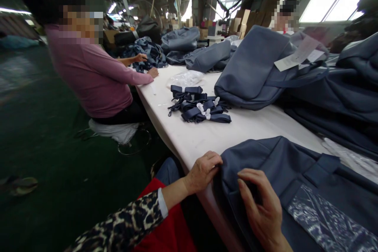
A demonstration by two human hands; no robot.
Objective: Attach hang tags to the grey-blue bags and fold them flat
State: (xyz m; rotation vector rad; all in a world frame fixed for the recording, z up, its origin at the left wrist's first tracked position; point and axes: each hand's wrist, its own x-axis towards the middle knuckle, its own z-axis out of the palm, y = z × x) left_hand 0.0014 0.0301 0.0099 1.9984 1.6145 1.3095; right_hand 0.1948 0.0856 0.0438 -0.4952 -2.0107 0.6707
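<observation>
Head view: navy bag [295, 165] at the surface's near edge, both hands on or near it; handling looks mid-way.
Left hand [203, 171]: fingers look pinched on bag's corner edge. Right hand [260, 204]: fingers curled, thumb near index, over bag's near side; can't tell if gripping. Bag body, patterned panel [327, 216] look made up, so my read: sewing done, finishing left. Strap bundles [203, 106] lie apart on the surface [189, 141], none seen on this bag. Tagged bag [251, 67] beyond; no tag visible on this one.
</observation>
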